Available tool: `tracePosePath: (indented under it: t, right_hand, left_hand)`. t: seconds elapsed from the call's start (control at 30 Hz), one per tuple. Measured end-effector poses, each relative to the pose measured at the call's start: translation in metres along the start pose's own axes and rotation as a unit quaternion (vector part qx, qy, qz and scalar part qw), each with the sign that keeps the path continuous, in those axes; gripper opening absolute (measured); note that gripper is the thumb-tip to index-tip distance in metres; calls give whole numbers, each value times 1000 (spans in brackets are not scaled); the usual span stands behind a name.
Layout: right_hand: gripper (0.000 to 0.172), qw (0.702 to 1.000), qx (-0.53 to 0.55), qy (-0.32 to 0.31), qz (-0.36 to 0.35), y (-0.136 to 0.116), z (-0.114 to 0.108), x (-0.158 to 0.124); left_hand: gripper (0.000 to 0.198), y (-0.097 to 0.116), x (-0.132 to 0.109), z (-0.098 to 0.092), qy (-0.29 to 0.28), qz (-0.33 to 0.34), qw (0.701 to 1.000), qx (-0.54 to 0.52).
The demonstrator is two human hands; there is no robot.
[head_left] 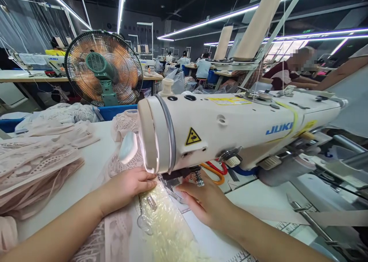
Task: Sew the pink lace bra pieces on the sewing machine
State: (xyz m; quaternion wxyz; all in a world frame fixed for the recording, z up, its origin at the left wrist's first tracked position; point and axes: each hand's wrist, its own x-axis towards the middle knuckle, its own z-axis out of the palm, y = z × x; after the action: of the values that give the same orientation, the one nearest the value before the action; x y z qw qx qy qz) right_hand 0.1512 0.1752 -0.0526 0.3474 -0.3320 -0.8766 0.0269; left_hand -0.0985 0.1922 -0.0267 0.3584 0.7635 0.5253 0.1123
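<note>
- Far left, a pile of pink lace sits on the counter, and nobody's touching it.
- Left hand lies flat and loose, gripping nothing, with its fingertips pressing the lace strip beside the presser foot.
- Right hand is the same deal: flat, with its fingers at the foot.
- Looks like the feeding-under-the-needle step to me. Going on calls for both hands keeping the strip flat and straight.
- The needle is hidden behind the sewing machine, and lamp glare washes out the strip, so I can't make out a seam.

The sewing machine head hides its needle from view
</note>
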Motion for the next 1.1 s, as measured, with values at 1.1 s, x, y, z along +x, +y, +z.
tracePosePath:
  t: [1.1]
  right_hand:
    - [15,979,156,-131,1,-45,-20,-22]
  left_hand:
    - [55,8,-104,6,-9,138,936,323]
